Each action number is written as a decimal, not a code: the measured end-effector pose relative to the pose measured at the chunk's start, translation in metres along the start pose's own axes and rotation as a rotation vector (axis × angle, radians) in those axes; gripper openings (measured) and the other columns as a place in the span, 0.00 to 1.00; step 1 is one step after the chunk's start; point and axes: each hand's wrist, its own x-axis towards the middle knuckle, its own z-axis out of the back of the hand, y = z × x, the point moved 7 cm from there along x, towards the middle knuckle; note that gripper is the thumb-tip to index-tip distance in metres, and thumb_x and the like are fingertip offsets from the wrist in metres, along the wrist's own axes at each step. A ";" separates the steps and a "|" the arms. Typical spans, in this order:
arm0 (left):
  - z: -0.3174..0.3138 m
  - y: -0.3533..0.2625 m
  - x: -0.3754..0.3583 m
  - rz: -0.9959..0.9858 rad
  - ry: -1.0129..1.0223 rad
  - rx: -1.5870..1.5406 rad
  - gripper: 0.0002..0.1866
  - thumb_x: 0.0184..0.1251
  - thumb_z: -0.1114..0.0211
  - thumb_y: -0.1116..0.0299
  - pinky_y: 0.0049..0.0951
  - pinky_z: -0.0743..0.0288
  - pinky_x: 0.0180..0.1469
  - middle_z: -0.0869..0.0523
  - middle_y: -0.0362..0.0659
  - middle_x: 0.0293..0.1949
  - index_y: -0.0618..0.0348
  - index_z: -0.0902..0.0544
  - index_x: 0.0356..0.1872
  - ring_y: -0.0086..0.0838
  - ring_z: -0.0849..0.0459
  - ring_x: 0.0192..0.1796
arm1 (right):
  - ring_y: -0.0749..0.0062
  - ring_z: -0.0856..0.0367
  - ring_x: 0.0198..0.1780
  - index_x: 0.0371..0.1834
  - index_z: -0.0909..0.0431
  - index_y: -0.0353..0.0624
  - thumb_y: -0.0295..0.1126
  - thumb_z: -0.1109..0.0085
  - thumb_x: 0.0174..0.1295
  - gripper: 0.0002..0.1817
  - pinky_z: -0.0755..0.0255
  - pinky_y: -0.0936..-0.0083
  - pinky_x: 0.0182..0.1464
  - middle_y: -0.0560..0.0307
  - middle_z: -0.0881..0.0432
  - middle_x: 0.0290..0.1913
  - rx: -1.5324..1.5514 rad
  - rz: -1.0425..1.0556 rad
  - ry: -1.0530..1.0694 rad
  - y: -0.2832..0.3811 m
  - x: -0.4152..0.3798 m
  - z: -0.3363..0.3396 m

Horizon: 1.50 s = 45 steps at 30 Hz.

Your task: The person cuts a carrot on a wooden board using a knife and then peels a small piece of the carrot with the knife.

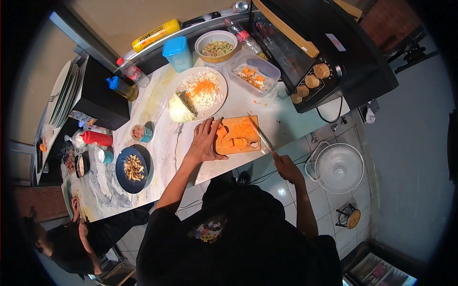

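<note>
My right hand (287, 168) is closed round the handle of a knife (261, 133), whose blade lies along the right side of a small wooden cutting board (245, 149). My left hand (205, 142) reaches over the board's left edge with its fingers spread, fingertips near the top edge and thumb near the bottom. Under and beside it are carrot pieces (237, 142), some chunky, with thinner slices (242, 127) towards the blade. Behind the board, a large plate (222, 97) carries shredded cabbage, grated-looking carrot (205, 87) and a cabbage wedge (181, 107).
A clear plastic tub (269, 86) of vegetable bits and a bowl (214, 58) stand behind. A black oven (343, 62) borders the right. Left are a dark plate (123, 177) of sliced food and a red bottle (98, 138). Another person (71, 248) works at the far left.
</note>
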 end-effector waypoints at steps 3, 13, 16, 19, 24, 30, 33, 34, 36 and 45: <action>0.002 -0.004 0.005 -0.052 0.019 -0.023 0.69 0.24 0.17 0.44 0.53 0.49 0.72 0.37 0.59 0.66 0.52 0.46 0.74 0.54 0.40 0.70 | 0.65 0.28 0.21 0.19 0.28 0.31 0.57 0.59 0.73 0.37 0.34 0.61 0.30 0.49 0.29 0.15 -0.164 0.013 0.048 0.003 0.000 0.016; -0.004 0.003 0.004 -0.092 -0.085 -0.087 0.62 0.23 0.20 0.47 0.56 0.43 0.64 0.34 0.60 0.59 0.52 0.37 0.70 0.55 0.37 0.64 | 0.69 0.32 0.22 0.28 0.24 0.31 0.49 0.57 0.75 0.29 0.32 0.67 0.32 0.51 0.29 0.17 -0.414 0.106 0.105 0.022 0.010 0.069; -0.001 0.005 0.000 -0.104 -0.159 -0.145 0.60 0.22 0.21 0.49 0.55 0.41 0.64 0.33 0.60 0.58 0.53 0.35 0.68 0.56 0.35 0.61 | 0.65 0.26 0.27 0.37 0.22 0.35 0.46 0.55 0.74 0.23 0.30 0.66 0.36 0.51 0.24 0.24 -0.440 0.194 0.125 0.033 0.019 0.073; 0.004 0.012 -0.007 -0.079 -0.165 -0.173 0.58 0.22 0.19 0.52 0.54 0.40 0.65 0.33 0.59 0.59 0.54 0.34 0.67 0.56 0.35 0.63 | 0.52 0.20 0.37 0.47 0.19 0.40 0.43 0.52 0.73 0.18 0.28 0.60 0.44 0.44 0.17 0.35 -0.566 0.311 0.083 0.057 0.021 0.076; 0.023 0.029 -0.020 -0.007 -0.196 -0.161 0.56 0.19 0.20 0.51 0.55 0.39 0.65 0.32 0.61 0.58 0.55 0.29 0.63 0.58 0.35 0.61 | 0.43 0.20 0.46 0.46 0.19 0.42 0.40 0.50 0.71 0.14 0.27 0.55 0.47 0.43 0.17 0.42 -0.802 0.400 0.068 0.098 0.027 0.084; 0.054 0.040 -0.034 0.066 -0.208 -0.151 0.56 0.17 0.19 0.51 0.55 0.38 0.65 0.32 0.61 0.59 0.54 0.29 0.62 0.58 0.35 0.62 | 0.43 0.20 0.45 0.40 0.20 0.41 0.39 0.48 0.69 0.13 0.28 0.54 0.46 0.43 0.17 0.39 -0.844 0.598 0.078 0.140 0.037 0.083; 0.064 0.044 -0.036 0.083 -0.211 -0.163 0.56 0.17 0.19 0.52 0.55 0.38 0.65 0.32 0.62 0.59 0.55 0.29 0.62 0.58 0.35 0.62 | 0.44 0.20 0.44 0.39 0.20 0.40 0.40 0.49 0.69 0.14 0.27 0.54 0.46 0.44 0.18 0.37 -0.900 0.557 0.133 0.155 0.047 0.076; 0.066 0.046 -0.036 0.084 -0.211 -0.158 0.56 0.17 0.19 0.52 0.55 0.38 0.65 0.32 0.62 0.59 0.55 0.28 0.62 0.58 0.35 0.62 | 0.45 0.19 0.43 0.38 0.20 0.40 0.40 0.48 0.69 0.14 0.27 0.55 0.46 0.44 0.17 0.37 -0.929 0.586 0.123 0.160 0.050 0.074; 0.070 0.048 -0.035 0.087 -0.209 -0.153 0.56 0.17 0.19 0.52 0.55 0.38 0.65 0.32 0.62 0.59 0.55 0.28 0.62 0.58 0.35 0.62 | 0.45 0.19 0.43 0.37 0.20 0.40 0.39 0.47 0.68 0.14 0.27 0.55 0.45 0.44 0.17 0.36 -0.956 0.614 0.115 0.168 0.057 0.069; 0.089 0.056 -0.027 0.057 -0.221 -0.148 0.53 0.17 0.19 0.53 0.54 0.36 0.64 0.30 0.59 0.57 0.54 0.27 0.59 0.56 0.34 0.62 | 0.46 0.19 0.42 0.36 0.19 0.38 0.37 0.45 0.65 0.13 0.26 0.55 0.44 0.44 0.17 0.36 -1.041 0.687 0.144 0.216 0.085 0.061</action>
